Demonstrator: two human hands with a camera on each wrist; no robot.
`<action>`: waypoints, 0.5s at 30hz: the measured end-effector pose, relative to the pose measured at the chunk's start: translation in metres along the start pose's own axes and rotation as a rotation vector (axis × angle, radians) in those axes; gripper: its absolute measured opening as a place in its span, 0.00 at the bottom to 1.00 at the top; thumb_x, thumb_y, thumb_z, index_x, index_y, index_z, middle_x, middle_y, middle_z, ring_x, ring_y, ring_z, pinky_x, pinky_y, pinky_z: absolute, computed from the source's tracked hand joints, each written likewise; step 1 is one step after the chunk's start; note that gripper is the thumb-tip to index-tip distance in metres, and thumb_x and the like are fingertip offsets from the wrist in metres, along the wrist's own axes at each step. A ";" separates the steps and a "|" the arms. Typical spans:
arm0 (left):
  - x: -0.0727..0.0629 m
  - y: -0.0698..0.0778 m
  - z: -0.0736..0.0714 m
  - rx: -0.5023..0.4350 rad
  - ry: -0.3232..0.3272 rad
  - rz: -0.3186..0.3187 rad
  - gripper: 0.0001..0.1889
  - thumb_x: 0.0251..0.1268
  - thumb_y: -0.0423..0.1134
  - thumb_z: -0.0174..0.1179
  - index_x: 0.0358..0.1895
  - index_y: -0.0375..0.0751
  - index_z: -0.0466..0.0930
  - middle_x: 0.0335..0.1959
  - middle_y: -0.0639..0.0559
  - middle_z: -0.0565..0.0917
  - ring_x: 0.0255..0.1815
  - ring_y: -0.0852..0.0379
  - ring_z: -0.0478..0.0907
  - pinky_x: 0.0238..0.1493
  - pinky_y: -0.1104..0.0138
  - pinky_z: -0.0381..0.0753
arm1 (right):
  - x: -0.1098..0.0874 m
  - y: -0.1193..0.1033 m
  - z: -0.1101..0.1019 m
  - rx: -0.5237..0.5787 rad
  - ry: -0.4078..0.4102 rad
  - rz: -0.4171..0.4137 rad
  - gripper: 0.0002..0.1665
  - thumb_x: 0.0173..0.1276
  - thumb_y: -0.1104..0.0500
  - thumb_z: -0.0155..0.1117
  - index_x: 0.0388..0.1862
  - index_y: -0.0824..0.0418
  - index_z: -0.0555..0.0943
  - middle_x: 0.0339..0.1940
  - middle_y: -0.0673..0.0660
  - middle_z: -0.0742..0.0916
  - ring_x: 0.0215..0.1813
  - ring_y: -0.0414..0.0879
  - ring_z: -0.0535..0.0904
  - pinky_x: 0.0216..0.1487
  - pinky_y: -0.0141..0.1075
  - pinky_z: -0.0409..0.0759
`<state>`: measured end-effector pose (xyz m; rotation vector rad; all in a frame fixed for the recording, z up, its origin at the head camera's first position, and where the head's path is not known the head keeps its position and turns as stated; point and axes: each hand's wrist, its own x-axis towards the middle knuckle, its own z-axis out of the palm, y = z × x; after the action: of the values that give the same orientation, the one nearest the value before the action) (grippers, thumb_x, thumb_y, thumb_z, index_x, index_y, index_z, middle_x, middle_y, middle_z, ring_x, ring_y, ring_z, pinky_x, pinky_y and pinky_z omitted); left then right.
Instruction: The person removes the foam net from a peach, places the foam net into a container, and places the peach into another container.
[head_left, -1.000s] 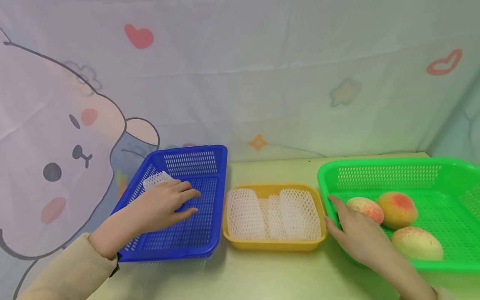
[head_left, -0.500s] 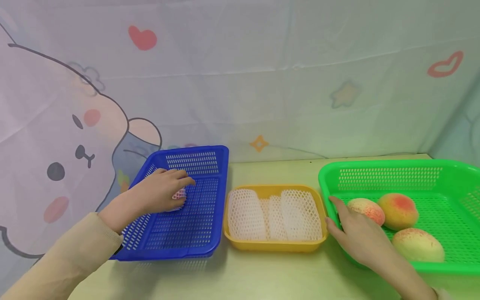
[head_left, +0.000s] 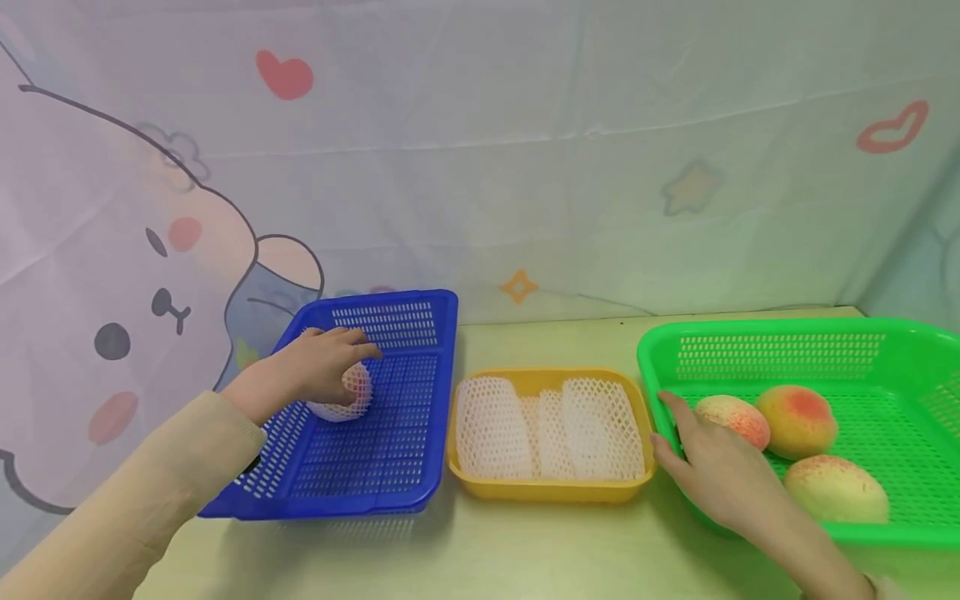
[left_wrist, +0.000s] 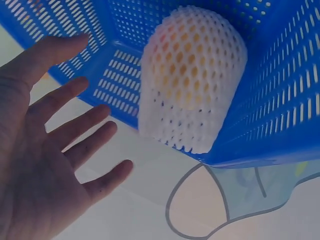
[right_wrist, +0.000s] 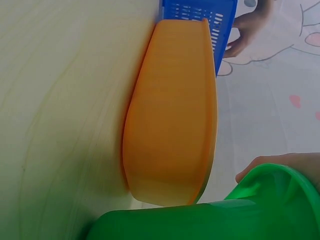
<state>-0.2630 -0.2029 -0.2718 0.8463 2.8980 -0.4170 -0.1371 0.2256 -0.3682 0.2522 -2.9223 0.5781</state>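
A yellow-red fruit in a white foam net sleeve (left_wrist: 192, 65) lies in the blue basket (head_left: 444, 375), at its left side. Above it hovers my left hand (head_left: 318, 367), partly covering it in the head view. The left wrist view shows that hand's fingers spread and apart from the sleeved fruit. My right hand (head_left: 723, 475) rests over the left rim of the green basket (head_left: 885, 329), forefinger and thumb extended at the rim; its other fingers are hidden. Beside it lie a pinkish peach (head_left: 738, 417), a redder peach (head_left: 797, 421) and a pale yellow one (head_left: 836, 492).
Between the two baskets stands a yellow tray (head_left: 547, 492) with several white foam net sleeves (head_left: 491, 429). All stand on a pale wooden table (head_left: 525, 554). A printed cloth (head_left: 585, 167) hangs close behind.
My left hand let go of the sleeved fruit and drew slightly back from it, so more of the fruit shows in the basket. The right hand stayed in place.
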 end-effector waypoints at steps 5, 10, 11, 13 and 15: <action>0.005 -0.006 0.006 0.003 -0.095 -0.063 0.37 0.49 0.42 0.71 0.67 0.46 0.69 0.69 0.37 0.68 0.70 0.33 0.62 0.64 0.33 0.59 | 0.000 -0.001 0.000 0.012 -0.007 0.006 0.36 0.75 0.45 0.48 0.72 0.66 0.58 0.20 0.49 0.75 0.20 0.41 0.66 0.23 0.34 0.67; 0.010 -0.012 0.013 0.028 -0.122 -0.083 0.41 0.45 0.43 0.74 0.68 0.47 0.68 0.70 0.36 0.65 0.71 0.32 0.60 0.64 0.31 0.58 | 0.000 -0.001 0.000 0.010 -0.004 0.011 0.35 0.74 0.46 0.48 0.72 0.65 0.58 0.19 0.49 0.73 0.19 0.41 0.66 0.22 0.34 0.66; 0.011 -0.013 0.014 0.029 -0.127 -0.089 0.42 0.45 0.43 0.74 0.68 0.47 0.67 0.71 0.36 0.65 0.71 0.32 0.59 0.64 0.31 0.57 | -0.001 -0.001 0.001 0.008 -0.003 0.011 0.35 0.74 0.46 0.48 0.72 0.65 0.59 0.18 0.49 0.73 0.19 0.41 0.66 0.22 0.34 0.66; 0.014 -0.015 0.017 0.026 -0.142 -0.100 0.43 0.44 0.43 0.74 0.69 0.46 0.66 0.71 0.35 0.64 0.72 0.31 0.58 0.64 0.31 0.56 | -0.001 0.000 0.001 0.007 -0.001 0.010 0.35 0.74 0.46 0.49 0.71 0.65 0.59 0.18 0.49 0.73 0.18 0.41 0.65 0.22 0.34 0.65; 0.017 -0.017 0.021 0.034 -0.159 -0.108 0.44 0.44 0.45 0.74 0.70 0.46 0.65 0.72 0.35 0.63 0.72 0.31 0.57 0.65 0.31 0.55 | -0.001 0.000 0.000 0.008 0.001 0.011 0.35 0.74 0.47 0.49 0.71 0.66 0.59 0.17 0.49 0.72 0.18 0.41 0.65 0.22 0.34 0.65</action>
<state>-0.2868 -0.2140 -0.2905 0.6314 2.8043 -0.5190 -0.1364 0.2253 -0.3683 0.2367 -2.9228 0.5908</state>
